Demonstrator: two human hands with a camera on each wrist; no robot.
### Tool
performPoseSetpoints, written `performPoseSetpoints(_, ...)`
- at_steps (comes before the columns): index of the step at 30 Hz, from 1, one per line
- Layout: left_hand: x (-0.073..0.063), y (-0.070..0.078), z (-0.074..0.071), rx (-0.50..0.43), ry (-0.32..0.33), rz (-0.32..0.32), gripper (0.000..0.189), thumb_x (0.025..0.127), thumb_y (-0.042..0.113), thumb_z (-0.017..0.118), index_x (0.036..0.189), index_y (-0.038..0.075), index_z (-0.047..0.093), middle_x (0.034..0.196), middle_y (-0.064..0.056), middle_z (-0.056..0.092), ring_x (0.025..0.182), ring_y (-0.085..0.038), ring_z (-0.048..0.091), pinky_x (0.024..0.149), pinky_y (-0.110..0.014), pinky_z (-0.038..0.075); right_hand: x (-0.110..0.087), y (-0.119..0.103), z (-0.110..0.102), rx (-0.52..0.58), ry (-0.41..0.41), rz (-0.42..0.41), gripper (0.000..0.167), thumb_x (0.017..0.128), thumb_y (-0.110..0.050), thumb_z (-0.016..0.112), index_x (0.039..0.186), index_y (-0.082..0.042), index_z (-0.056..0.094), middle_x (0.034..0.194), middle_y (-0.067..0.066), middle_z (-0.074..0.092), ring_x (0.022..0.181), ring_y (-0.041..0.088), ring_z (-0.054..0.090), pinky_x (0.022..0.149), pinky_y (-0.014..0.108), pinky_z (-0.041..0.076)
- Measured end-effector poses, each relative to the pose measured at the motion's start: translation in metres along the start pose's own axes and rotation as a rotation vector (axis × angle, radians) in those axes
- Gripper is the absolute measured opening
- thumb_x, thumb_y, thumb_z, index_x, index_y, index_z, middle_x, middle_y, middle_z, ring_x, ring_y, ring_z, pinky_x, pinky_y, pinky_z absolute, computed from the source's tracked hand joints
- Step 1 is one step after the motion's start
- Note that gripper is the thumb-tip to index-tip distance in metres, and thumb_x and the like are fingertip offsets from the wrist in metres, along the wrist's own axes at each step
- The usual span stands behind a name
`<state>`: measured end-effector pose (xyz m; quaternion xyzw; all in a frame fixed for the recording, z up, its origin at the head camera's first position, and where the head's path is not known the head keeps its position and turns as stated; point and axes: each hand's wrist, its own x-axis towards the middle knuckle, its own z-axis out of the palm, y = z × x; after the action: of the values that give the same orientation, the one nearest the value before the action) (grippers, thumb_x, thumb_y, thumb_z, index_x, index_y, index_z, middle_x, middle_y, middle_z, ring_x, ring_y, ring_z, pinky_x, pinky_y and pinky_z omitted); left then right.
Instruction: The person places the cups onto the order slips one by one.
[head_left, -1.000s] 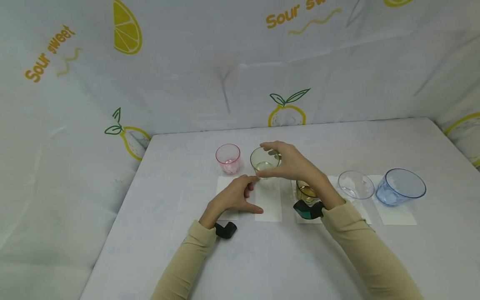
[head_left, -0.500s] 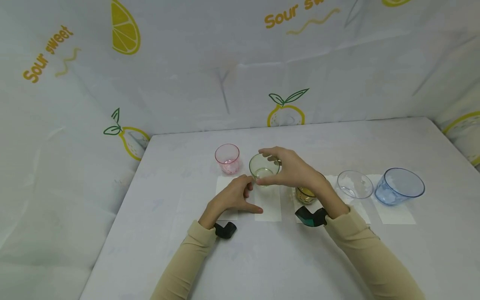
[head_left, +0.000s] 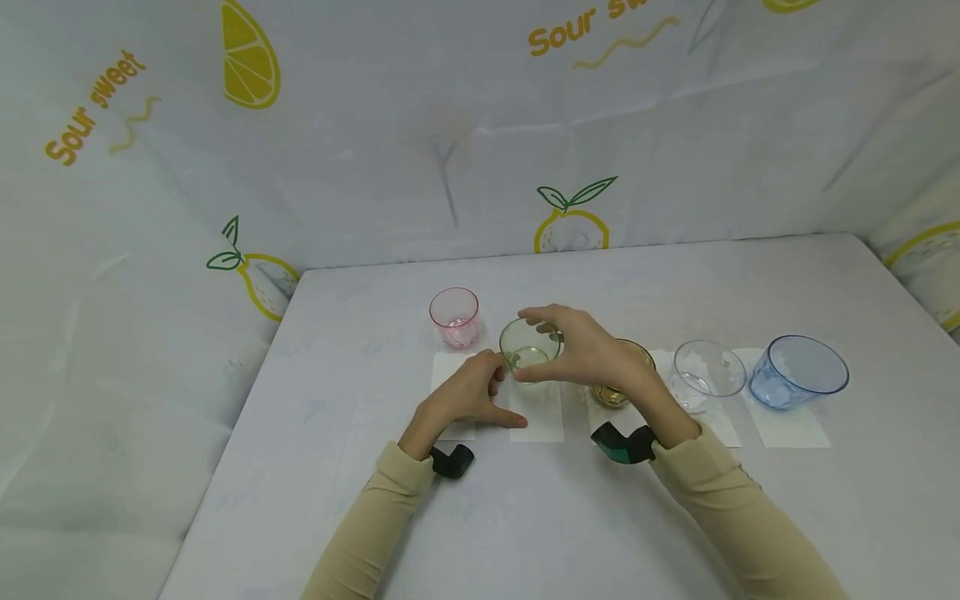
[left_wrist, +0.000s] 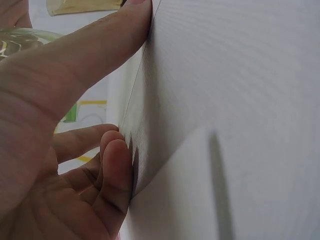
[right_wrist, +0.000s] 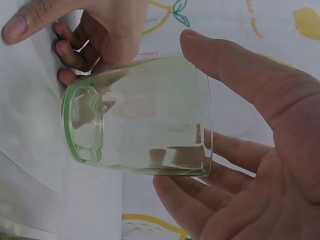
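My right hand (head_left: 588,350) grips a pale green drinking glass (head_left: 522,350) near its rim. In the right wrist view, the thumb lies on one side of the glass (right_wrist: 135,115) and the fingers on the other. The glass overlaps the far end of a white paper strip (head_left: 540,417). My left hand (head_left: 465,392) rests low over the paper, thumb and index finger spread apart. In the left wrist view its thumb (left_wrist: 95,52) and fingertips touch the white surface, and nothing is within its grasp. Its index fingertip is right beside the green glass.
A pink glass (head_left: 455,321) stands behind another paper strip (head_left: 447,367) at left. Right of the green glass, an amber glass (head_left: 611,396), partly hidden by my right hand, a clear glass (head_left: 705,379) and a blue glass (head_left: 798,375) stand on strips. A lemon-printed cloth (head_left: 375,167) hangs behind.
My right hand has brought the green glass toward me, from behind the paper strip to over its far end. The left hand has stayed in place.
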<state>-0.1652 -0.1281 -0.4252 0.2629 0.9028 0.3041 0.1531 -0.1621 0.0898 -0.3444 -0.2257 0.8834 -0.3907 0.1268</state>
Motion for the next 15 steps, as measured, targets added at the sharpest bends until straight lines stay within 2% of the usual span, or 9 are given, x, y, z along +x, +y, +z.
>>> performPoseSetpoints(15, -0.0004, 0.0009, -0.0001, -0.014, 0.0, -0.015, 0.06, 0.066, 0.031, 0.098, 0.099, 0.003, 0.056, 0.088, -0.006, 0.053, 0.074, -0.012, 0.049, 0.067, -0.019, 0.042, -0.0056, 0.006, 0.0055, 0.024, -0.012, -0.034, 0.079, 0.079, -0.028, 0.088, 0.145, -0.002, 0.053, 0.142, 0.023, 0.059, 0.131, 0.043, 0.058, 0.106, 0.058, 0.048)
